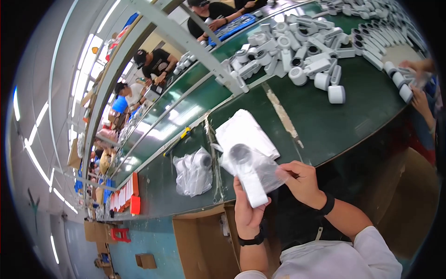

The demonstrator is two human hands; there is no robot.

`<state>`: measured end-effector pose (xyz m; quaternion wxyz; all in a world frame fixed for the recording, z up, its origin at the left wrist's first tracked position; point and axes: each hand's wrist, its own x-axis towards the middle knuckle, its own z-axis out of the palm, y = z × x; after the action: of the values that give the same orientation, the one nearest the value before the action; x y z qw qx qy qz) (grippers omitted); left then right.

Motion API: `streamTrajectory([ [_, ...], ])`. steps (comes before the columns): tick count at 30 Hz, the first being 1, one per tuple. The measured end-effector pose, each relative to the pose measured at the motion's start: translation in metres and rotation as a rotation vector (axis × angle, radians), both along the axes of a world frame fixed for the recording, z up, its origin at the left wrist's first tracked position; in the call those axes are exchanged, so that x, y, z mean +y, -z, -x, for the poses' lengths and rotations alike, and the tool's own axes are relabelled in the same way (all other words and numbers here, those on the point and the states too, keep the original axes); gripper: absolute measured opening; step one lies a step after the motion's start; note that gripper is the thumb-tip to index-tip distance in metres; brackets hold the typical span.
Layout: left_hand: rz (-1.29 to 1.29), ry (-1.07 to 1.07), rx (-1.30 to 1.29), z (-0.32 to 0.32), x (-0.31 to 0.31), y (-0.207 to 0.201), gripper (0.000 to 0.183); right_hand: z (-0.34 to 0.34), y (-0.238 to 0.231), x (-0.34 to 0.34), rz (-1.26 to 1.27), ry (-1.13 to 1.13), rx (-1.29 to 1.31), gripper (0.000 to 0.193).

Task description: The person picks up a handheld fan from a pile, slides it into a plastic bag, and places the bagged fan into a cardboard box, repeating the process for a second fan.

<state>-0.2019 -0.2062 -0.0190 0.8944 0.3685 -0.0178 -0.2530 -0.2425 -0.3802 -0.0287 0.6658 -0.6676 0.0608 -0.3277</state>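
My left hand (248, 209) grips the handle of a white handheld device (253, 186) with a round, dark-centred head, which I cannot name more exactly. The head points away from me, inside a clear plastic bag (272, 176). At the bag's right side, my right hand (304, 183) pinches the film between thumb and fingers. Just beyond lies a stack of flat plastic bags (244, 130) on the green table, partly covered by the device. Left of my hands, several bagged devices (193, 173) rest together.
A large heap of unbagged white devices (297, 51) covers the far right. At the right edge, a co-worker's hands (420, 93) handle devices. A yellow-handled tool (186, 133) lies beyond the bagged group. An open cardboard box (200, 242) stands below the table edge; a metal frame (186, 39) crosses the far side.
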Motion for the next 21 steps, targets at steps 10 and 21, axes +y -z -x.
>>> streamTrajectory([
  [10,0.288,0.039,0.194,0.008,0.011,-0.017,0.047,-0.013,-0.003,0.029,0.35,-0.111,-0.287,0.019],
  [21,-0.147,-0.404,-0.251,-0.012,0.072,-0.016,0.056,-0.016,-0.021,0.03,0.536,-0.216,-0.365,0.024],
])
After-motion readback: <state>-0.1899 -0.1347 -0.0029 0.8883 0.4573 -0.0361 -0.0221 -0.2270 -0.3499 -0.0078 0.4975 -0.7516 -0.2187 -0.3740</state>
